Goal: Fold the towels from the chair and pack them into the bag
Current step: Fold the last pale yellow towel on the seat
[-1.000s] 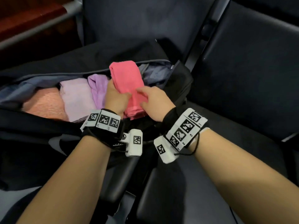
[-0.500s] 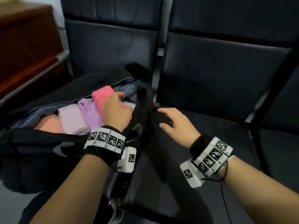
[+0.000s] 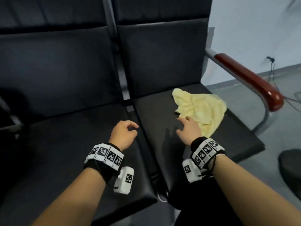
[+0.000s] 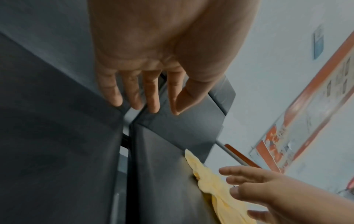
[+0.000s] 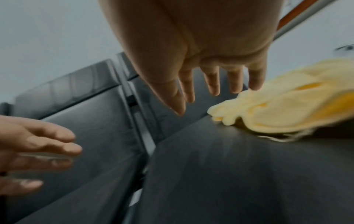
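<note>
A crumpled pale yellow towel [image 3: 202, 110] lies on the right-hand black chair seat [image 3: 162, 128], toward its back right. My right hand [image 3: 187, 128] hovers just in front of the towel's near left edge with fingers spread and straight, holding nothing; the right wrist view shows the right hand's fingertips [image 5: 212, 89] just short of the towel [image 5: 277, 106]. My left hand [image 3: 125, 132] hangs over the gap between the two seats, its fingers [image 4: 153, 97] loosely extended and empty. The towel [image 4: 214, 184] also shows in the left wrist view. The bag is out of view.
Two black padded seats stand side by side with a metal divider [image 3: 128, 105] between them. A red-brown wooden armrest [image 3: 250, 80] on a metal frame bounds the right seat. Beyond it are grey floor, a cable [image 3: 272, 67] and a dark round object [image 3: 291, 170] at lower right.
The view has swung right, away from the bag with its packed towels. Both hands left the pink towel in the bag and moved right; my right hand now reaches toward the yellow towel.
</note>
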Available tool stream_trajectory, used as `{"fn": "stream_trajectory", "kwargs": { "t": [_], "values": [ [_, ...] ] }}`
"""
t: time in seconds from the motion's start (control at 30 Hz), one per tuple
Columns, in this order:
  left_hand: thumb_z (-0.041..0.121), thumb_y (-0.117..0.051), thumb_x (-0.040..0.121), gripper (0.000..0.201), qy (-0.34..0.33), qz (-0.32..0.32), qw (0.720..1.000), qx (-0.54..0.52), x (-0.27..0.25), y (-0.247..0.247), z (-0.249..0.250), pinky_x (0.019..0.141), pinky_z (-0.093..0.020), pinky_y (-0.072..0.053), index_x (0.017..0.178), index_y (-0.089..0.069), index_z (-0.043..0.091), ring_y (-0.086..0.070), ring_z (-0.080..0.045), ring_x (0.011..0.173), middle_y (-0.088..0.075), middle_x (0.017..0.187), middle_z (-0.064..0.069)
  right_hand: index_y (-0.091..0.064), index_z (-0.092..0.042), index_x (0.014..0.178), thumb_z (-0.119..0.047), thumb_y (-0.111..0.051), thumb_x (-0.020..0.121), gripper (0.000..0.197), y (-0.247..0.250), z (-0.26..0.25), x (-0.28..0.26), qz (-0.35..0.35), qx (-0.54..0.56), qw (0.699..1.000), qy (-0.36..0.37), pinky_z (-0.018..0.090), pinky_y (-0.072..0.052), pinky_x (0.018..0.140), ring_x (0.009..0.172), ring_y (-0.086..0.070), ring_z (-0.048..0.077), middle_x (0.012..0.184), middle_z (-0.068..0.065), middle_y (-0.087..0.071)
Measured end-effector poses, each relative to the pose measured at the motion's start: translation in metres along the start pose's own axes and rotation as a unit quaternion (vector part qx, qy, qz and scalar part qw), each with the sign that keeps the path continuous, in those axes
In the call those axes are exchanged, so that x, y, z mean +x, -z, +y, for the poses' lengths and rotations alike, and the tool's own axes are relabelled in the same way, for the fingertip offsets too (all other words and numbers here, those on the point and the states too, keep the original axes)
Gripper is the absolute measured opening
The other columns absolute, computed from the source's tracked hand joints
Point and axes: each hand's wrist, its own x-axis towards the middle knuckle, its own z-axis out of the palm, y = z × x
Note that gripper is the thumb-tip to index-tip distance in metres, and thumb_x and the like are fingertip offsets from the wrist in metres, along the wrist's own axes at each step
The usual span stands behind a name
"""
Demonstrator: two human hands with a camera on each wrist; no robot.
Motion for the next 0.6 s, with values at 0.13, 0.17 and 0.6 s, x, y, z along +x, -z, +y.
{"fn": "stream_trajectory", "kwargs": {
  "t": [0.13,0.17,0.6],
  "values": [
    [0.01,-0.065,0.082,0.03,-0.003,-0.029,1.0,0.011,0.003,-0.037,0.006,0.086,-0.027,-0.045,0.081,-0.065,0.04,-0.061,-0.018,0.1,-0.062,0.105,0.002,-0.043,-0.032,0.146,-0.029,-0.055,0.094,0.053,-0.012,0.032,0.014,-0.082,-0.054,0.994,-0.055,0.045,-0.036,0.111,0.132,-0.037,0.038,0.146,0.009,-0.035],
    [0.01,-0.066,0.082,0.031,-0.001,-0.036,0.999,0.014,0.002,-0.04,0.004,0.089,-0.028,-0.046,0.08,-0.065,0.041,-0.061,-0.017,0.101,-0.063,0.105,0.002,-0.044,-0.031,0.145,-0.028,-0.054,0.095,0.051,-0.016,0.033,0.017,-0.087,-0.08,0.992,-0.052,0.044,-0.035,0.111,0.131,-0.036,0.037,0.145,0.007,-0.036],
    [0.0,-0.069,0.086,0.027,0.002,-0.048,0.988,-0.145,-0.058,0.001,-0.008,0.083,-0.019,-0.049,0.097,-0.072,0.024,-0.066,-0.01,0.093,-0.073,0.101,0.001,-0.075,-0.017,0.082,0.006,-0.067,0.077,0.025,-0.01,-0.057,-0.035,-0.044,0.345,0.936,0.049,0.029,-0.057,0.083,0.083,-0.069,0.018,0.088,0.002,-0.074]
  ]
}}
